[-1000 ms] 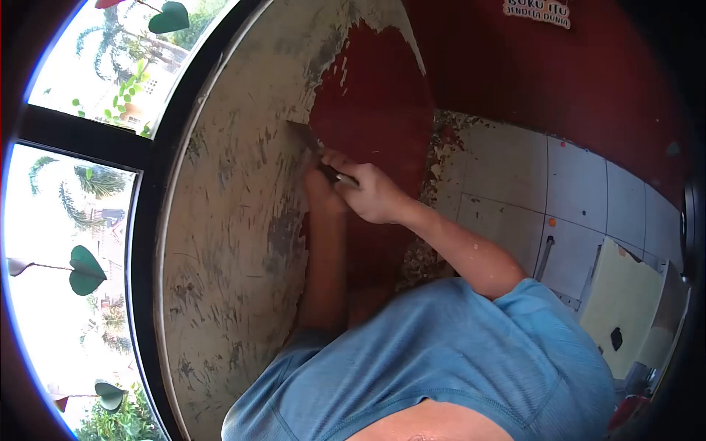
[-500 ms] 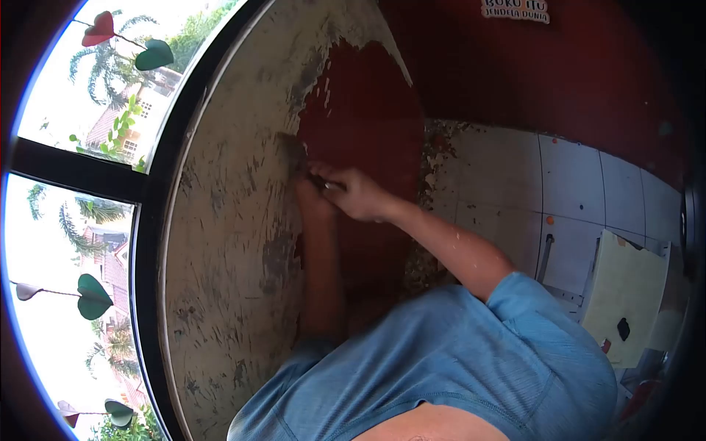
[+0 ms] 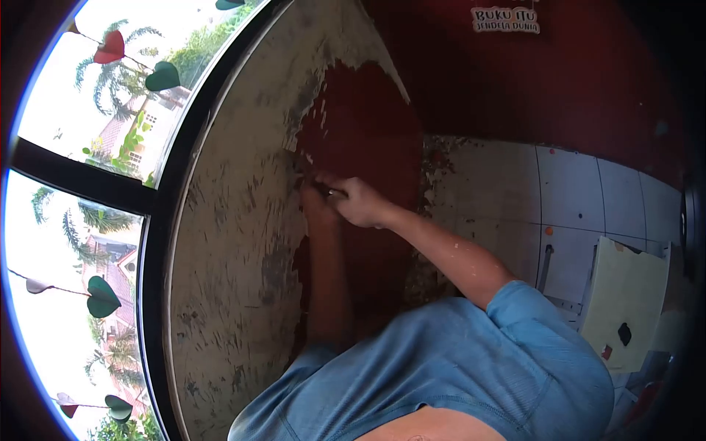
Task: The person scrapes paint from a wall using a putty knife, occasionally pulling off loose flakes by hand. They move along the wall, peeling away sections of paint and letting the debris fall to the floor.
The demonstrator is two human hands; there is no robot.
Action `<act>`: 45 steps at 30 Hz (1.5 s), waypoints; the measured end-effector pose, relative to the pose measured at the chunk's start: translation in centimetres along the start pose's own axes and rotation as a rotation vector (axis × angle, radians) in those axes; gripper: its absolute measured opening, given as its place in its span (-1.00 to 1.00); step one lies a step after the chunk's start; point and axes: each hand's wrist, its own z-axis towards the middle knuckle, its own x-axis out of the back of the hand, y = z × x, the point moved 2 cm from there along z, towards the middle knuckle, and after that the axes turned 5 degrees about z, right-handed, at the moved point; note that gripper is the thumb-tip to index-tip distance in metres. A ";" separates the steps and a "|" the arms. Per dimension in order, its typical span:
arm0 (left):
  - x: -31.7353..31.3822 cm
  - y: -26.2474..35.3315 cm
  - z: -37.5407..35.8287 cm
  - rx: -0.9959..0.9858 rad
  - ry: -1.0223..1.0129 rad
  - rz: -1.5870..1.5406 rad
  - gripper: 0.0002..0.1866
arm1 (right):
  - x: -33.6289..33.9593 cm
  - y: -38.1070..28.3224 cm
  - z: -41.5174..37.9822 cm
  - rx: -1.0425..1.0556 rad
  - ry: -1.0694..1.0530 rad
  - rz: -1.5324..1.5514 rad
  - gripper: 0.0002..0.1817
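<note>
My right hand [image 3: 362,203] is shut on the handle of a scraper [image 3: 329,192], whose blade is pressed against the wall where red paint [image 3: 364,125] meets the scraped, grey-white surface [image 3: 235,220]. Just left of it and partly in shadow, my left hand [image 3: 316,200] sits against the tool near the blade. How it grips there is unclear. Both arms reach out from my blue shirt [image 3: 456,367].
A black-framed window [image 3: 151,206] with paper hearts on strings [image 3: 101,296] lies to the left. Paint flakes [image 3: 434,158] litter the white floor tiles [image 3: 515,198] at the right. A pale board [image 3: 625,309] rests on the tiles. A small sign [image 3: 506,20] hangs on the red wall.
Both hands and the scraper have slid slightly toward the lower part of the frame along the paint edge. A little more paint is chipped there. The view has shifted.
</note>
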 end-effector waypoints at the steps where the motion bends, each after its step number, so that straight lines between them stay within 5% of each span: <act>1: -1.2 0.7 0.5 -0.034 0.100 0.390 -0.82 | 0.0 0.4 1.0 0.001 0.001 -0.013 -0.52; 4: 1.5 -2.4 3.1 -0.344 0.059 1.189 -0.74 | 0.4 4.8 3.9 -0.008 0.059 -0.052 -0.52; 6: -0.2 -4.1 7.3 -0.114 0.107 0.742 -0.68 | 4.0 6.7 4.9 0.060 0.168 0.009 -0.53; 7: -3.3 -6.0 7.5 0.266 0.226 0.082 -0.65 | 6.3 6.3 3.7 -0.173 0.078 0.106 -0.53; 8: -4.8 -7.9 6.4 0.341 0.140 0.054 -0.55 | 9.0 6.0 1.9 -0.410 -0.019 0.200 -0.53; 9: -7.2 -10.0 4.0 0.398 0.129 0.016 -0.53 | 11.0 10.8 1.1 -0.435 0.001 0.234 -0.52; 10: -5.3 -16.8 2.7 0.388 0.339 0.114 -0.50 | 12.7 8.6 -2.3 -0.609 -0.016 0.129 -0.50; 11: -8.0 -17.2 -1.5 0.490 0.338 0.567 -0.51 | 14.6 12.5 -5.8 -0.630 0.062 0.052 -0.55; 13: -8.4 -21.2 -8.8 0.578 0.225 0.678 -0.58 | 18.3 20.4 -12.9 -0.681 0.217 -0.096 -0.59; 14: -7.4 -22.8 -12.1 0.601 0.140 0.623 -0.62 | 22.3 31.2 -19.9 -0.583 0.285 -0.497 -0.59; 15: -5.8 -23.3 -14.4 0.605 0.077 0.563 -0.65 | 23.0 27.9 -25.6 -0.906 0.165 -0.462 -0.43; 16: -4.4 -21.9 -15.6 0.587 0.034 0.509 -0.68 | 24.7 30.5 -32.5 -1.165 0.190 -0.308 -0.59; 17: -3.2 -19.1 -16.3 0.556 0.024 0.463 -0.71 | 25.5 28.6 -38.3 -1.345 0.297 0.230 -0.78; 18: -4.3 -12.8 -16.2 0.541 0.020 0.420 -0.74 | 23.9 23.5 -41.8 -1.369 0.493 0.420 -0.75; 19: -5.1 -8.5 -15.7 0.508 0.137 0.376 -0.71 | 26.5 29.5 -49.5 -1.365 0.444 0.509 -0.74; 20: -5.8 -4.1 -15.1 0.467 0.251 0.334 -0.67 | 27.0 28.4 -52.2 -1.422 0.494 0.418 -0.74; 23: -7.5 2.2 -13.4 0.244 0.513 0.112 -0.54 | 27.9 26.1 -51.1 -1.400 0.523 0.020 -0.73; 28: -7.9 3.7 -7.8 0.117 0.667 -0.031 -0.55 | 30.1 25.6 -36.4 -0.980 0.381 -0.401 -0.71; 34: -5.5 2.1 -2.6 -0.053 0.781 -0.368 -0.75 | 33.9 29.2 -22.0 -1.119 0.024 -0.777 -0.64; 36: -5.7 2.3 -1.9 -0.097 0.859 -0.472 -0.81 | 35.0 29.2 -19.6 -0.923 -0.158 -0.921 -0.65; 38: -5.9 2.2 -1.3 -0.131 0.927 -0.505 -0.85 | 37.3 31.1 -20.3 -0.763 -0.107 -0.910 -0.66; 45: -6.8 -0.2 -0.4 -0.268 1.184 -0.202 -0.82 | 46.2 29.7 -18.0 -1.017 -0.303 -0.887 -0.67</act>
